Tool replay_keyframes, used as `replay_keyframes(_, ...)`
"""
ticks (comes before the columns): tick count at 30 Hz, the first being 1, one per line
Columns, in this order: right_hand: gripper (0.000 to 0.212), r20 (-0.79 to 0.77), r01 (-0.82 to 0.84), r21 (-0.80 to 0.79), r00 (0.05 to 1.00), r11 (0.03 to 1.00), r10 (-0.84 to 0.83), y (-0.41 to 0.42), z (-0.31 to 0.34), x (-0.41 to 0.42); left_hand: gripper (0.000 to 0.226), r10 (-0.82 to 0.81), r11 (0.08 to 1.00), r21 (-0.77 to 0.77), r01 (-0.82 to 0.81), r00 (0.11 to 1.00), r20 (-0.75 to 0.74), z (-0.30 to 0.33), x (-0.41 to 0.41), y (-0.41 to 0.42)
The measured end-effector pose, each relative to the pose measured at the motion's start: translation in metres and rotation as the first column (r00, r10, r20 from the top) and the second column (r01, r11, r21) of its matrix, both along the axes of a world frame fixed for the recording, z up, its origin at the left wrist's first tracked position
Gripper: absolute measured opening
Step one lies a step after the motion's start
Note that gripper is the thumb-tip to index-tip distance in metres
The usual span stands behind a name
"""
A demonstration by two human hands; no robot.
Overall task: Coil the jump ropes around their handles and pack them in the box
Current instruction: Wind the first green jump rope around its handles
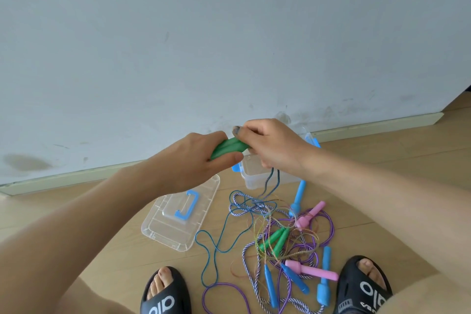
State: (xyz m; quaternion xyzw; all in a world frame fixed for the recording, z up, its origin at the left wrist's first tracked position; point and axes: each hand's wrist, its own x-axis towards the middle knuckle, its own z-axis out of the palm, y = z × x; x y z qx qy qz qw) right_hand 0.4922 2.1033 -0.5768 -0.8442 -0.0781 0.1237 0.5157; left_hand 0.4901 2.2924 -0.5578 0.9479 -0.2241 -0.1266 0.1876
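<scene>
Jump rope handles, green (230,147), are held together at frame centre: the left hand (204,160) curls its fingers around their left end, while the right hand (275,145) pinches the right end, apparently closing on the blue cord (271,183) that hangs from it. That cord runs down into the tangle of ropes (280,237) at lower centre, between the sandalled feet. The clear box (254,176) sits open just behind the hands against the wall; its lid (178,214) lies to the lower left. Risk, as a judgement: winding could drag neighbouring ropes up where the cord crosses them, tightening knots; slack turns could slip off the handles; a snagged cord might jerk the box.
</scene>
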Motion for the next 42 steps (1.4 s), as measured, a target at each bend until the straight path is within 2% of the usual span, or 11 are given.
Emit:
replay_keyframes(4, 0.042, -0.066, 0.034, 0.032, 0.997, 0.999, -0.032, -0.009, 0.0, 0.002, 0.039, 0.023, 0.999, -0.045, -0.024, 0.999, -0.025, 0.006, 0.004, 0.004)
replay_keyframes(6, 0.034, 0.106, 0.069, -0.029, 0.992, 0.997, -0.065, -0.01, 0.001, 0.001, 0.044, 0.122, 0.968, -0.203, -0.147, 0.984, -0.129, 0.004, 0.008, 0.005)
replay_keyframes(9, 0.021, 0.381, 0.108, -0.271, 0.925, 0.957, 0.004, -0.003, 0.0, -0.007, 0.045, 0.31, 0.769, -0.44, -0.464, 0.873, -0.377, 0.001, 0.017, 0.005)
replay_keyframes(10, 0.021, 0.435, 0.113, -0.437, 0.895, 0.893, 0.099, 0.0, -0.001, -0.011, 0.047, 0.351, 0.755, -0.425, -0.5, 0.855, -0.382, -0.001, 0.019, 0.005)
replay_keyframes(12, 0.018, 0.449, 0.106, -0.696, 0.836, 0.71, 0.315, 0.005, -0.003, -0.018, 0.054, 0.39, 0.858, -0.259, -0.445, 0.89, -0.236, -0.008, 0.019, 0.004)
replay_keyframes(15, 0.007, 0.349, 0.017, -0.828, 0.799, 0.561, 0.49, 0.012, 0.002, -0.024, 0.051, 0.287, 0.958, -0.029, -0.287, 0.958, 0.01, -0.018, 0.013, 0.0)
replay_keyframes(23, 0.022, 0.293, -0.166, -0.689, 0.826, 0.705, 0.481, -0.001, 0.013, -0.024, 0.047, 0.003, 0.975, 0.22, -0.029, 0.993, 0.12, -0.02, 0.009, 0.003)
replay_keyframes(31, 0.02, 0.215, -0.26, -0.528, 0.88, 0.808, 0.424, -0.014, 0.019, -0.022, 0.066, -0.276, 0.895, 0.423, 0.138, 0.918, 0.283, -0.025, -0.005, -0.015)
replay_keyframes(36, 0.006, 0.079, -0.291, -0.225, 0.946, 0.93, 0.315, -0.031, 0.03, -0.016, 0.059, -0.318, 0.904, 0.373, 0.21, 0.912, 0.257, -0.019, -0.007, -0.019)
replay_keyframes(38, 0.013, 0.048, -0.257, -0.086, 0.964, 0.963, 0.261, -0.038, 0.031, -0.01, 0.052, -0.322, 0.917, 0.304, 0.258, 0.929, 0.182, -0.015, -0.011, -0.022)
replay_keyframes(42, 0.02, 0.008, -0.164, 0.091, 0.986, 0.982, 0.164, -0.042, 0.031, -0.006, 0.032, -0.309, 0.947, -0.054, 0.315, 0.946, 0.103, -0.003, -0.016, -0.024)
